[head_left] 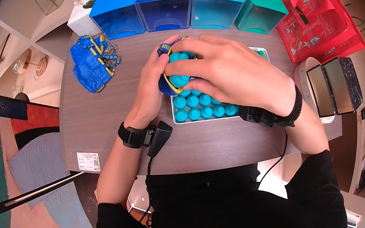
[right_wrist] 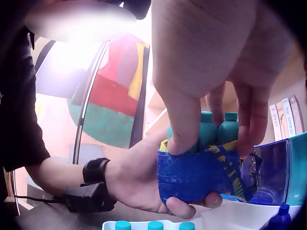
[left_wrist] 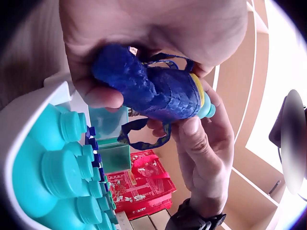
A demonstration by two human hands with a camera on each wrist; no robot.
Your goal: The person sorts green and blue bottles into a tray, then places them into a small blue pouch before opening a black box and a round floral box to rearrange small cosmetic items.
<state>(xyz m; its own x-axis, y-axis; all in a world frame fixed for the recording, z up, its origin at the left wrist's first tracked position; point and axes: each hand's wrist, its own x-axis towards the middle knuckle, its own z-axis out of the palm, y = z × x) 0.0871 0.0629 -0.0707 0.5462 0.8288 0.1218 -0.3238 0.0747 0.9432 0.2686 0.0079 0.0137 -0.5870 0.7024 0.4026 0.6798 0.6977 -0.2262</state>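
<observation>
A small blue bag with yellow trim (left_wrist: pixel 158 91) is held up over the left part of a white tray by the left hand (head_left: pixel 149 88), whose fingers curl round it from below. Inside the bag stand teal bottles (right_wrist: pixel 207 129), their caps above its rim. From above, the right hand (head_left: pixel 237 65) has its thumb and fingers round the bottles at the bag's opening. Beneath both hands, the white tray (head_left: pixel 174 115) holds rows of teal bottles (head_left: pixel 194 114); the right hand and wrist hide part of it.
Blue, teal and green clear-fronted boxes (head_left: pixel 165 7) line the back of the table (head_left: pixel 112 120). Another blue bag (head_left: pixel 87 64) lies at the back left. A red gift bag (head_left: pixel 320 20) and a dark-framed folding object (head_left: pixel 336 86) stand on the right. Cables hang from both wrists.
</observation>
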